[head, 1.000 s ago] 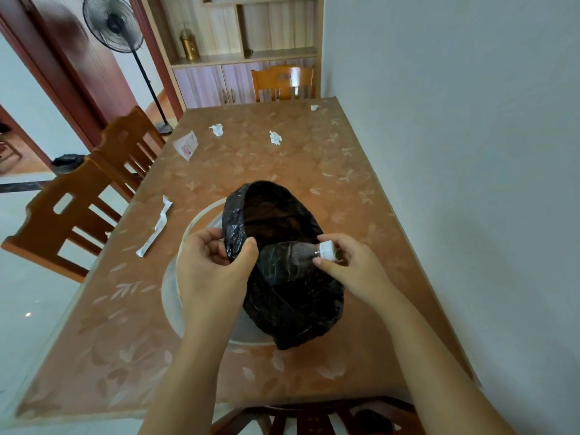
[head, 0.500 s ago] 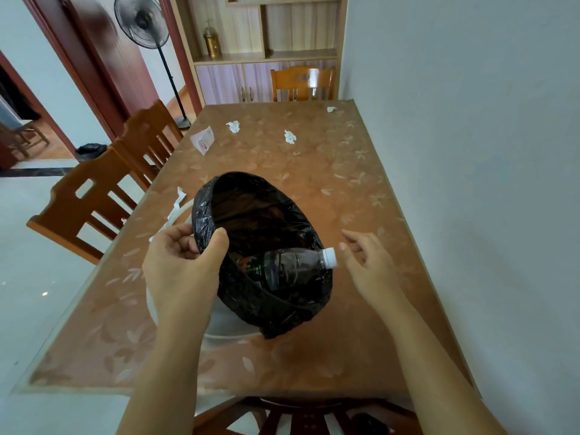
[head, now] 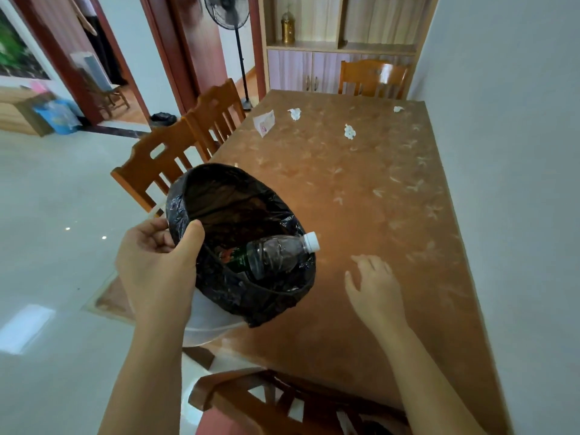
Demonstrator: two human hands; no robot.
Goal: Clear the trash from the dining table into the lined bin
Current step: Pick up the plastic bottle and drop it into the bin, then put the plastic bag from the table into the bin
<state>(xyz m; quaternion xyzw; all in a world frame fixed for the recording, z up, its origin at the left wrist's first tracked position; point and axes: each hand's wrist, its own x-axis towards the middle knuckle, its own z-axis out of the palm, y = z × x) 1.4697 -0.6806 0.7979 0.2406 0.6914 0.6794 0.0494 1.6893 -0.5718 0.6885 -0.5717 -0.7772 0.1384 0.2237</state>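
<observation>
My left hand (head: 157,262) grips the rim of a white bin with a black liner (head: 226,208), held tilted at the table's near left edge. A clear plastic bottle (head: 279,252) with a white cap lies inside it, neck sticking out over the rim. My right hand (head: 373,287) hovers open over the brown table (head: 361,215), just right of the bin, holding nothing. Far up the table lie crumpled tissues (head: 349,132) (head: 294,113) (head: 398,109) and a pink-and-white wrapper (head: 264,122).
Wooden chairs stand along the table's left side (head: 175,152), at its far end (head: 373,78) and right below me (head: 266,400). A grey wall (head: 518,152) runs along the table's right edge. A standing fan (head: 229,11) and a cabinet are beyond.
My right hand let go of the bottle, which now rests in the bin, and drew back to the right. My left hand carried the bin leftward towards the table's edge; the view shifted left.
</observation>
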